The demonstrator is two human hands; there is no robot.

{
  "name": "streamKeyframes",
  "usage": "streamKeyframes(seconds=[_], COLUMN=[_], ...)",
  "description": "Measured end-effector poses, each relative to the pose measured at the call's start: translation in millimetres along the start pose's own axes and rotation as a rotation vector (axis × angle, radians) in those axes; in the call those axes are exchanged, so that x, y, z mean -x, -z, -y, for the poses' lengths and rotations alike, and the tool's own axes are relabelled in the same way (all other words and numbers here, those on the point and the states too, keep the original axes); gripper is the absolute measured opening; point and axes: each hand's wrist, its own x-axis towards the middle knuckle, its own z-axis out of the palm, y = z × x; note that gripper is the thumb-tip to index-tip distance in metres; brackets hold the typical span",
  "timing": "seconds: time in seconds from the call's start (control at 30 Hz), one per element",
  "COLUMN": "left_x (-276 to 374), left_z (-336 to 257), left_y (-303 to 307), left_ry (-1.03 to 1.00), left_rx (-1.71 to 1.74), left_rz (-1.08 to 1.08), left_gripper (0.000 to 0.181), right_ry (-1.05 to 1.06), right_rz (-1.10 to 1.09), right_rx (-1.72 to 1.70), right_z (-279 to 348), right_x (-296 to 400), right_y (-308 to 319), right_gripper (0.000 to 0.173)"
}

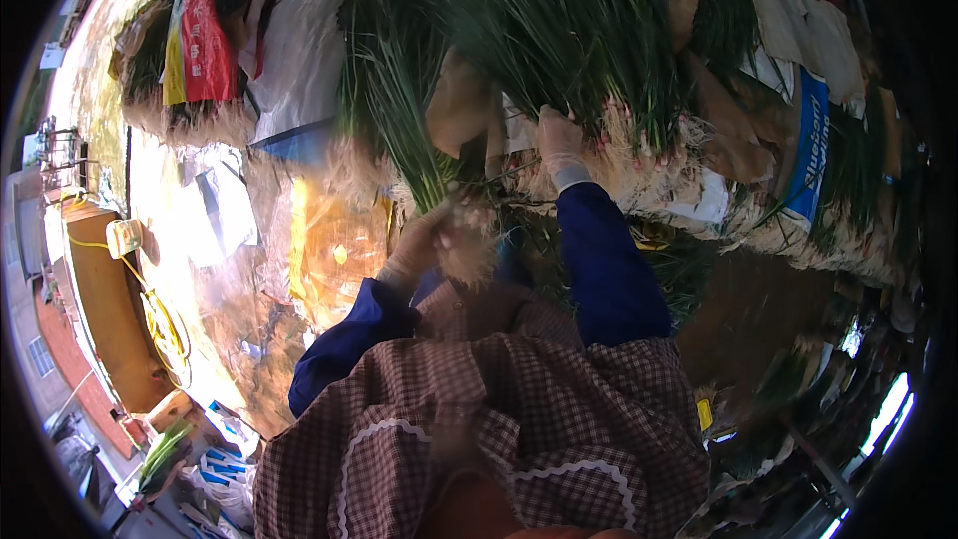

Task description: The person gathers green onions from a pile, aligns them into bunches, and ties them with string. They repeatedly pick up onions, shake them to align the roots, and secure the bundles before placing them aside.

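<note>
My left hand (419, 243) grips a bunch of green onions (404, 127) low on the stalks, just above the roots. The long green leaves point away from me, and the pale stringy roots (470, 239) hang towards my chest. My right hand (560, 138), in a thin pale glove, reaches to the root end of a large heap of green onions (621, 67). Its fingertips touch the stalks there and are partly hidden, so whether they hold any is unclear. Reddish bulbs (614, 116) and tangled roots line the heap's near edge, right of that hand.
Another heap of green onions (352, 157) lies to the left, beside a white sack (299, 37). A red and yellow sack (202, 37) covers more bunches. On the right is a blue-printed sack (808, 142). A yellow cable (161, 329) hangs beside a wooden board (105, 299).
</note>
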Motion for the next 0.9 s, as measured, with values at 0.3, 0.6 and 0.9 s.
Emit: streamKeyframes(seconds=[0.3,0.6,0.9], left_x=[5,-9,-50], left_z=[-17,-24,18], left_y=[4,-51,-139], left_ry=[0.063,0.139,0.08], left_rx=[0.108,0.004,-0.363], left_rz=[-0.006,0.067,0.211], left_gripper=[0.023,0.022,0.022], right_ry=[-0.475,-0.558,-0.08], right_rz=[0.41,-0.079,-0.175], right_rx=[-1.417,-0.382,-0.335], right_z=[-21,-120,-21], right_x=[60,112,142], right_y=[71,98,150], right_gripper=[0.028,0.035,0.019])
